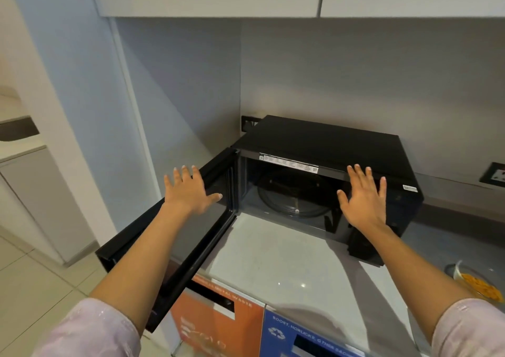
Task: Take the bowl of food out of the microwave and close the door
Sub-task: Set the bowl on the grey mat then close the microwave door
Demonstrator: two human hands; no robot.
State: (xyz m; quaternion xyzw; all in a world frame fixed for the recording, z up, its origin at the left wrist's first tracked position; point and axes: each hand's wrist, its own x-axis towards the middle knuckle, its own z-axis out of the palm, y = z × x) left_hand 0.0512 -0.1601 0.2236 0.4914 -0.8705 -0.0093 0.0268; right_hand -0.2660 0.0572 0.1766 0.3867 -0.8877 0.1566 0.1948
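Pale bench point(273, 261) carries black microwave point(328, 137), cavity empty; bowl of food point(476, 285) already out at 4 o'clock near bench edge; door point(175, 241) wide open at 8 o'clock; left hand point(188, 192) and right hand point(364, 195) spread, empty; careless door swing could shift the microwave.

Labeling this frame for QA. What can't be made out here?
- Bowl, head view: cut off by the right edge; food type unclear.
- Label on the microwave top frame: print too small to read.
- Microwave control panel: hidden behind the right hand.
- Contact between left hand and door: cannot tell.
- Text on the orange bin: blurred.
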